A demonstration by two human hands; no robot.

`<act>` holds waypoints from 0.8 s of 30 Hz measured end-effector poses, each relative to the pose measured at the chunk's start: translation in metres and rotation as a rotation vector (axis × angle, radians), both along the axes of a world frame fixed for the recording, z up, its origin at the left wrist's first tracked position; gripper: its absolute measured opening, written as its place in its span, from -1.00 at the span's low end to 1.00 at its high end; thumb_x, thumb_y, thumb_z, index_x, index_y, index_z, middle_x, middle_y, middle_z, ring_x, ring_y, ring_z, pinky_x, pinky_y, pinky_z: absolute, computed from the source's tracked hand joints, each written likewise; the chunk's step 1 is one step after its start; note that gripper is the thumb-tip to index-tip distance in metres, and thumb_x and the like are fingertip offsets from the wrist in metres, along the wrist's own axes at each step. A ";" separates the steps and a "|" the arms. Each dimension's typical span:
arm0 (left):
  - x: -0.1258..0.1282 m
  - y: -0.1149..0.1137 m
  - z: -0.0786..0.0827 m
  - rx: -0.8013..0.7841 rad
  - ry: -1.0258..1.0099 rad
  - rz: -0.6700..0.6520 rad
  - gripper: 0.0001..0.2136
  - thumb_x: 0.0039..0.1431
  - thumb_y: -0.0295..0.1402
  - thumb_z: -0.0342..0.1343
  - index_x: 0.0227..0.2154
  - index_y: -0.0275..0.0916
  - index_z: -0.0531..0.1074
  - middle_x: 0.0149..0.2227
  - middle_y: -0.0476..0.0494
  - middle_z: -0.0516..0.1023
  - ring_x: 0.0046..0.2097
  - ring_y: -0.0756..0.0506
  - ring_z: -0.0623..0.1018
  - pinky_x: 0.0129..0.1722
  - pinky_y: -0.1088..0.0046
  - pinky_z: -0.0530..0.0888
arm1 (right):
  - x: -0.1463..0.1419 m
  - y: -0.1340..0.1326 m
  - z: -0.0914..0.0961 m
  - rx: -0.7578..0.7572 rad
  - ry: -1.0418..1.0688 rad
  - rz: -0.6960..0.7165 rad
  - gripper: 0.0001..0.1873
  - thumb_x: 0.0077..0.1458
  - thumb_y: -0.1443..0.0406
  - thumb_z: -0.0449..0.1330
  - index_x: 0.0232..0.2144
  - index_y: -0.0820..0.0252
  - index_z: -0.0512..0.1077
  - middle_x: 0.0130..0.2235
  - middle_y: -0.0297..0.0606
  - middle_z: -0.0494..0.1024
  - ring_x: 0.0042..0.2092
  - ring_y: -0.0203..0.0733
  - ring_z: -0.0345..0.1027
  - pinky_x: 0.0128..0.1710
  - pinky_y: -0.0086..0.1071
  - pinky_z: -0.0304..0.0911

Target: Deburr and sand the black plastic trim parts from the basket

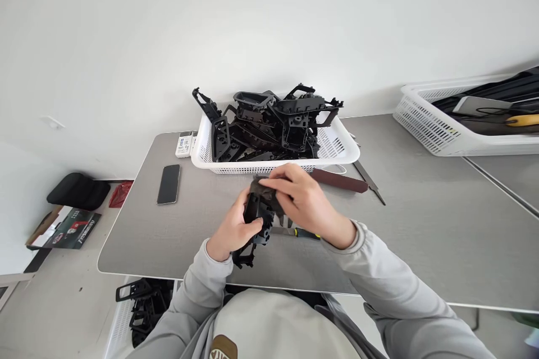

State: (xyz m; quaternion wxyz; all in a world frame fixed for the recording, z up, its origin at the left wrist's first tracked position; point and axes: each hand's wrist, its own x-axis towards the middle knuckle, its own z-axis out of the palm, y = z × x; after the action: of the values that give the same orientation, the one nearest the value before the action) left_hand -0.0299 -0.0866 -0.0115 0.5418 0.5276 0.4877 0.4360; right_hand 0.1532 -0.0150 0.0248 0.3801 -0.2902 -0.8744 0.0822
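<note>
My left hand [236,229] is closed around a black plastic part [265,223], an open frame with small ribs, tilted above the front of the table. In my right hand [309,202] is a crumpled dark brown cloth-like piece [266,193], pinched and pressed against the part's upper end. Whether it is cloth or a soft abrasive sheet I cannot tell. Below my right hand lies a tool with a black and yellow handle [307,233] and a flat metal blade, partly hidden.
Behind my hands, a white basket [269,167] holds several similar black parts. A brown strip [340,180] and a metal file [369,182] lie to its right. A phone [168,184] rests at left. Another white basket [442,143] stands at far right; below is a basket [115,322].
</note>
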 end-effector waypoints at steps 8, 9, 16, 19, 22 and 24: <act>0.002 0.001 -0.003 -0.067 -0.116 -0.054 -0.33 -0.02 -0.50 0.18 0.22 -0.17 0.23 0.20 -0.21 0.40 0.23 -0.26 0.37 0.23 0.17 0.27 | 0.007 0.004 -0.008 -0.112 -0.140 -0.033 -0.59 0.10 0.53 -0.01 -0.31 0.14 0.61 -0.27 -0.14 0.48 -0.21 -0.09 0.38 -0.27 -0.20 0.43; 0.001 0.001 -0.003 -0.079 -0.114 -0.030 -0.33 -0.02 -0.49 0.19 0.22 -0.17 0.22 0.18 -0.21 0.41 0.22 -0.26 0.38 0.22 0.16 0.28 | 0.010 0.006 -0.008 -0.104 -0.154 -0.093 -0.60 0.10 0.53 0.00 -0.34 0.16 0.61 -0.30 -0.13 0.47 -0.23 -0.08 0.37 -0.30 -0.20 0.42; 0.000 0.005 -0.002 -0.048 -0.025 0.017 -0.35 -0.02 -0.50 0.19 0.20 -0.18 0.24 0.18 -0.21 0.42 0.21 -0.27 0.39 0.22 0.18 0.27 | 0.003 -0.002 -0.001 0.010 -0.039 0.009 -0.62 0.16 0.53 0.00 -0.24 0.21 0.59 -0.23 -0.10 0.48 -0.19 -0.08 0.33 -0.26 -0.23 0.39; 0.004 0.005 -0.003 -0.035 0.030 -0.005 -0.43 -0.02 -0.52 0.14 0.13 -0.21 0.29 0.09 -0.20 0.48 0.16 -0.27 0.43 0.17 0.15 0.32 | -0.009 -0.007 -0.003 0.065 -0.176 0.076 -0.61 0.13 0.57 -0.01 -0.29 0.25 0.59 -0.25 -0.08 0.48 -0.26 -0.10 0.25 -0.34 -0.28 0.33; 0.006 0.004 -0.006 -0.056 0.015 -0.010 -0.42 -0.04 -0.52 0.14 0.12 -0.22 0.29 0.12 -0.22 0.47 0.19 -0.28 0.40 0.21 0.13 0.29 | -0.013 -0.004 -0.008 0.071 -0.247 0.032 -0.59 0.08 0.60 -0.01 -0.33 0.24 0.59 -0.26 -0.09 0.46 -0.27 -0.11 0.22 -0.35 -0.28 0.30; 0.006 0.004 -0.007 -0.066 -0.027 -0.011 -0.38 -0.06 -0.52 0.17 0.15 -0.21 0.28 0.19 -0.22 0.42 0.25 -0.28 0.35 0.26 0.13 0.23 | -0.011 -0.001 -0.009 0.065 -0.245 -0.005 -0.58 0.07 0.60 -0.01 -0.34 0.22 0.60 -0.26 -0.10 0.45 -0.25 -0.10 0.22 -0.33 -0.28 0.30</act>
State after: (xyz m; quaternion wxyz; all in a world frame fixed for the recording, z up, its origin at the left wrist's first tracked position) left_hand -0.0235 -0.0822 -0.0186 0.5678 0.5061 0.4918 0.4239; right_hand 0.1423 -0.0164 0.0153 0.2796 -0.2880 -0.9157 0.0168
